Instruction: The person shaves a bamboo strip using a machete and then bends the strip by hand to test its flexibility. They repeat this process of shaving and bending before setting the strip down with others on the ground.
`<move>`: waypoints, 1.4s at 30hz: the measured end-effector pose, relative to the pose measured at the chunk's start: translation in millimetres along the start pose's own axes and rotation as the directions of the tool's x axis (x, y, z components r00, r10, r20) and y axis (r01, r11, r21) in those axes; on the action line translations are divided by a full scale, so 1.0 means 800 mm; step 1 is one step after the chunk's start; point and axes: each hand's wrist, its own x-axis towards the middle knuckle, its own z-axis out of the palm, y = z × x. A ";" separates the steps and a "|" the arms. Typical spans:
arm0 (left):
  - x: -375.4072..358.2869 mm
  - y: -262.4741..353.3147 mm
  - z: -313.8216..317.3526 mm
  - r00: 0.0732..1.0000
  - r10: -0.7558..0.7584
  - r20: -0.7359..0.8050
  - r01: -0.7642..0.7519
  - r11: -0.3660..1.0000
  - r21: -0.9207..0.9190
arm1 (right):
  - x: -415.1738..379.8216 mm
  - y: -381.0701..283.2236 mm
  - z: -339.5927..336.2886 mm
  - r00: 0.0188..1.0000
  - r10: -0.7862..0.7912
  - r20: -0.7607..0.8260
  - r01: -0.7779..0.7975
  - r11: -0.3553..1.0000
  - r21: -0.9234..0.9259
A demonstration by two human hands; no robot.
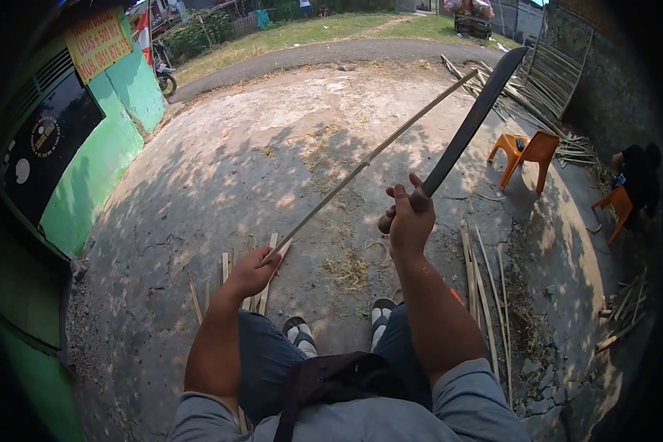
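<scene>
My left hand [253,272] is closed round the near end of a long, thin bamboo strip [334,193]. The strip slants up and away to the right, with a knot about midway along it. In my right hand [411,221] is the handle of a machete [473,121], gripped with the fingers wrapped round. Its dark, broad blade points up and to the right, apart from the strip. Split bamboo pieces [271,254] lie on the ground by my left knee, partly hidden by my arm. More long bamboo strips [486,295] lie to the right of my right forearm.
An orange plastic chair [527,155] stands on the right with a small dark object on it. Beyond it, a bamboo pile [523,92] lies by the wall. A person in dark clothes [637,177] is at the far right. A green wall [88,169] borders the left.
</scene>
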 end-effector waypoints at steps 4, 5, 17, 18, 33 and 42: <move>-0.027 0.007 -0.004 0.987 -0.033 -0.154 0.037 0.999 0.026 | 0.044 0.029 -0.027 0.921 -0.368 0.129 0.383 0.790 -0.479; -0.027 0.002 -0.005 0.986 -0.029 -0.164 0.033 0.999 0.022 | 0.042 0.026 -0.030 0.923 -0.349 0.164 0.373 0.702 -0.607; -0.039 -0.013 -0.022 0.987 0.002 -0.158 -0.006 1.000 -0.026 | -0.020 0.068 0.009 0.475 -0.222 0.852 0.873 -0.003 -0.487; -0.039 -0.010 -0.026 0.992 0.013 -0.123 -0.009 1.000 0.027 | -0.010 0.072 0.006 0.485 -0.209 0.849 0.865 -0.025 -0.501; -0.028 -0.025 -0.014 0.987 -0.106 0.124 0.131 0.968 -0.216 | -0.005 0.091 0.011 0.382 -0.304 0.873 0.900 -0.091 -0.426; -0.024 -0.021 -0.019 0.983 -0.059 0.172 0.100 0.964 -0.246 | 0.023 0.084 -0.006 0.405 -0.267 0.874 0.887 -0.117 -0.447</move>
